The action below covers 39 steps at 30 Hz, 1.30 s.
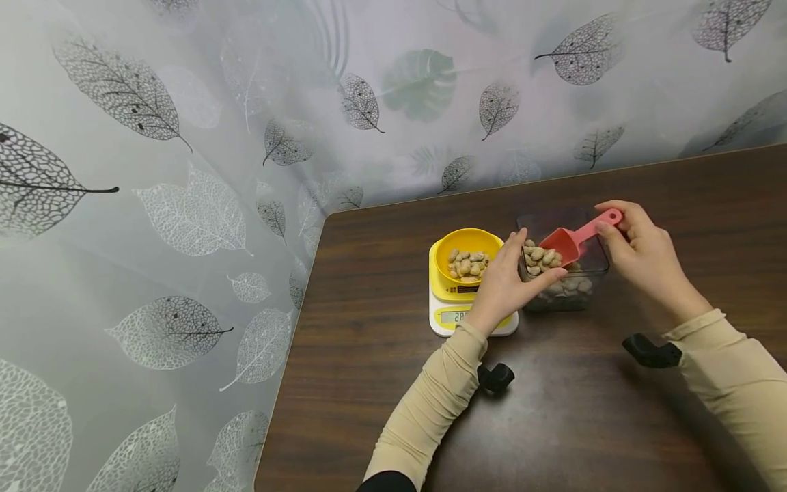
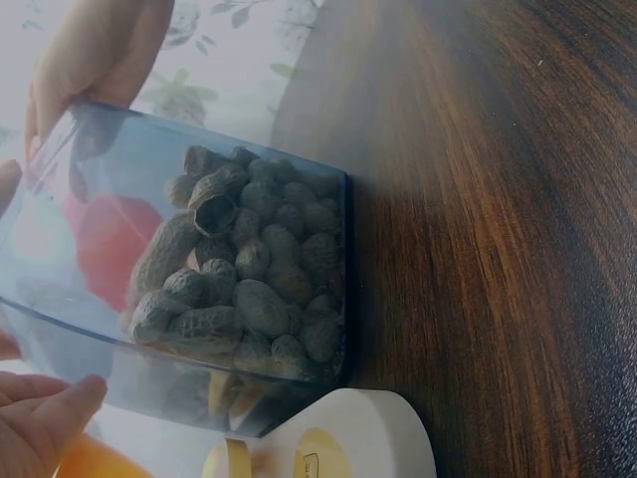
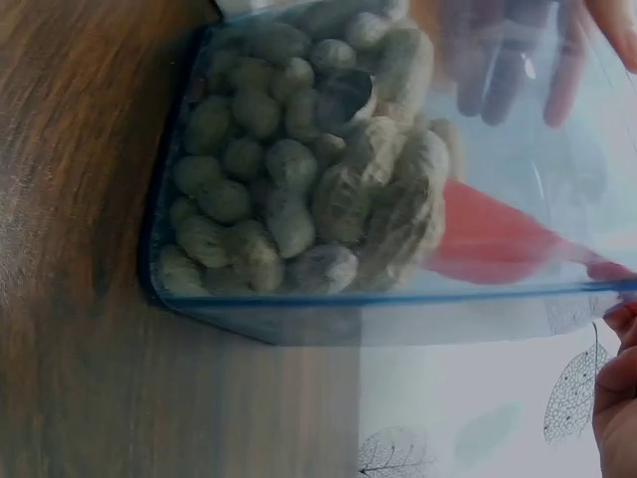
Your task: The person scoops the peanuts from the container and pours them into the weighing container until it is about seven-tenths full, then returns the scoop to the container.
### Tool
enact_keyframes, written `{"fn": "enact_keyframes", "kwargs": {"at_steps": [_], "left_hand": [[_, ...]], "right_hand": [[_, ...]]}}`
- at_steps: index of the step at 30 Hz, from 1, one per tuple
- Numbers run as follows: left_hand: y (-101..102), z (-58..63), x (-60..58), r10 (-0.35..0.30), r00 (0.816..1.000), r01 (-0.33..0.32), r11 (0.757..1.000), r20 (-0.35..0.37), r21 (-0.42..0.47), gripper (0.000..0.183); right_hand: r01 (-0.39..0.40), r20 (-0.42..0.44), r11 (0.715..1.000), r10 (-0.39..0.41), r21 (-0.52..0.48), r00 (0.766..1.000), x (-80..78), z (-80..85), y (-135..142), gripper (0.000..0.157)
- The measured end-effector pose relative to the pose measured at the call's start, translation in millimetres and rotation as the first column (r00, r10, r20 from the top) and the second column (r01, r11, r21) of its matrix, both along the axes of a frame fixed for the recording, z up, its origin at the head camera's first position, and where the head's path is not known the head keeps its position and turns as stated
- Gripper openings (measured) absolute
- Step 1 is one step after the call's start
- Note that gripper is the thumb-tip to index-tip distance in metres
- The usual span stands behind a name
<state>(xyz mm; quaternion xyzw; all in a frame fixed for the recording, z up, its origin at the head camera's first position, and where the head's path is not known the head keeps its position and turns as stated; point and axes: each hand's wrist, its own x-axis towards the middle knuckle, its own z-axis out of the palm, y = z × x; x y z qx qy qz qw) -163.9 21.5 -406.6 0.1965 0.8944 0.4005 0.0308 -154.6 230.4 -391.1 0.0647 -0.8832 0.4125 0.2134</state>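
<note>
My right hand [image 1: 645, 249] pinches the handle of a pink scoop [image 1: 569, 239] between thumb and fingers. The scoop's bowl sits tilted inside a clear plastic container [image 1: 599, 271], against the unshelled peanuts [image 2: 264, 259]. Through the clear wall in the right wrist view, the red-pink bowl [image 3: 488, 234] shows beside the top of the heap. My left hand [image 1: 507, 283] holds the container's near left corner, its thumb along the front rim and its fingers at the left side. Part of the container's left side is hidden by that hand.
Left of the container stands a yellow and white kitchen scale [image 1: 438, 311], its display partly covered by my left hand. On it sits a yellow bowl [image 1: 458, 239] with several peanuts. Behind the brown wooden table [image 1: 363, 342] hangs a leaf-patterned sheet [image 1: 393, 150].
</note>
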Motion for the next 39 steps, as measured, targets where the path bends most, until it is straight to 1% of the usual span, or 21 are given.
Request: {"fn": "enact_keyframes", "kwargs": {"at_steps": [3,7,12,15,19,21,29,36,39], "left_hand": [[0,-0.1,0.1,0.001,1.0,-0.001,1.0,0.002,-0.003,0.084],[0,-0.4,0.3,0.004,1.0,-0.004,1.0,-0.001,-0.005,0.084],[0,-1.3,0.5,0.009,1.0,-0.009,1.0,-0.017,0.008,0.085],[0,-1.7,1.0,0.008,1.0,-0.007,1.0,-0.023,0.013,0.085],[0,-2.5,2.0,-0.005,1.0,0.006,1.0,-0.017,0.025,0.085],[0,-3.0,2.2,-0.01,1.0,0.011,1.0,-0.015,0.029,0.085],[1,-3.9,1.8,-0.006,1.0,0.007,1.0,-0.017,0.028,0.084],[1,-3.2,2.2,-0.004,1.0,0.005,0.999,-0.027,0.04,0.083],[0,-2.9,2.8,-0.006,0.999,0.007,0.999,-0.034,0.034,0.083]], "right_hand": [[-0.016,0.011,1.0,0.016,0.006,1.0,-1.1,1.8,1,0.033],[-0.016,0.02,1.0,0.016,-0.003,1.0,-3.5,3.1,2,0.03],[0.005,0.053,1.0,-0.004,-0.018,0.999,-6.5,2.4,2,0.028],[0.022,0.092,0.999,-0.019,-0.031,0.996,-8.8,0.8,0,0.032],[0.051,0.162,0.997,-0.041,-0.061,0.986,-10.8,-1.6,-3,0.04],[0.064,0.182,0.995,-0.05,-0.073,0.982,-10.8,-2.3,-4,0.042],[0.07,0.189,0.994,-0.052,-0.089,0.981,-7.8,-2.9,-4,0.044],[-0.021,0.158,0.995,0.036,-0.095,0.987,-2.3,-6.9,-6,0.038],[-0.013,0.16,0.994,0.03,-0.105,0.987,-2.1,-7.1,-7,0.037]]}}
